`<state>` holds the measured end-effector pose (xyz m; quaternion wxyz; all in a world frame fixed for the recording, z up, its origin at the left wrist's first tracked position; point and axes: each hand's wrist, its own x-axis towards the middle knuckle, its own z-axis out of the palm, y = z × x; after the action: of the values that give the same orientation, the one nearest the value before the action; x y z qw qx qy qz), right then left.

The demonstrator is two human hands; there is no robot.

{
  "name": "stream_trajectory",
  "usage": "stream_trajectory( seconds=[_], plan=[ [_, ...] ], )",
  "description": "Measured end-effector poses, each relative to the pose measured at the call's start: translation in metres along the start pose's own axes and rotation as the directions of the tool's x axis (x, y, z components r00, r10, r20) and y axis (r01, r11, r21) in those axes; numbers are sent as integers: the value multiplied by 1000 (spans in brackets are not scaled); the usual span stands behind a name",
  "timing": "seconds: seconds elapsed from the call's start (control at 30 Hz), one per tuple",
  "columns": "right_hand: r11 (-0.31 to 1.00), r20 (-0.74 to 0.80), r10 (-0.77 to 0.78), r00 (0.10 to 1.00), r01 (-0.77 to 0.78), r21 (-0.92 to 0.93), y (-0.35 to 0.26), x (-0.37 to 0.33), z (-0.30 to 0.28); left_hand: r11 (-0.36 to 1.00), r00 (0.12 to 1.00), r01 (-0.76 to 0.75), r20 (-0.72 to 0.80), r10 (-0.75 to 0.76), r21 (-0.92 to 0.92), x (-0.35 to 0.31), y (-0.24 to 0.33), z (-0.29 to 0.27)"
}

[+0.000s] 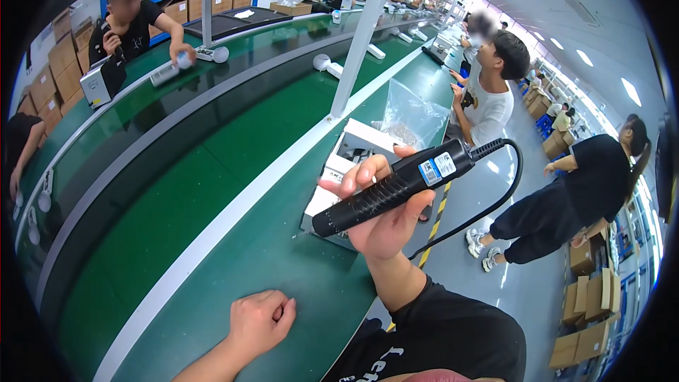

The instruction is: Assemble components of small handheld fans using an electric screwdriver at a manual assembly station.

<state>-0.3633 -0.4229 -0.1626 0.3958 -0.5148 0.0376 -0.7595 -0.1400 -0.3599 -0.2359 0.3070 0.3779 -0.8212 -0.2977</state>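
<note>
My right hand (385, 232) is raised above the green bench (283, 262), its fingers wrapped round a black electric screwdriver (385, 194). The tool lies aslant, its cable (520, 177) leaving the upper right end and looping down. Behind the hand and partly covered by it is a white open box (353, 134) with dark parts inside. Beyond that box sits a clear plastic bag (417, 106) of small metal pieces, too small to name. My left hand (260, 320) rests on the bench in a loose fist, with nothing showing in it.
A green conveyor (212, 148) runs along the left, carrying white lamp-like units (332, 67). A pale metal post (364, 39) rises beside the bench. Across the belt a person (127, 25) handles a unit. Another person (495, 92) stands at the bench beyond; one more (587, 184) is in the right aisle, near cartons (587, 304).
</note>
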Motion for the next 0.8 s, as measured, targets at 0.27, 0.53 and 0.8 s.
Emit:
stream_trajectory(
  seconds=[0.27,0.53,0.8],
  plan=[
    [999,-57,-32,998,33,17,-2,-8,-3,999,999,35,13,-35,19,-3,2,2],
    [998,-130,12,991,-3,66,-8,-4,-9,999,998,44,37,-45,11,5,1,2],
    [997,-128,29,991,-19,79,-7,-7,-8,999,999,39,6,-39,-9,0,2,2]
  ],
)
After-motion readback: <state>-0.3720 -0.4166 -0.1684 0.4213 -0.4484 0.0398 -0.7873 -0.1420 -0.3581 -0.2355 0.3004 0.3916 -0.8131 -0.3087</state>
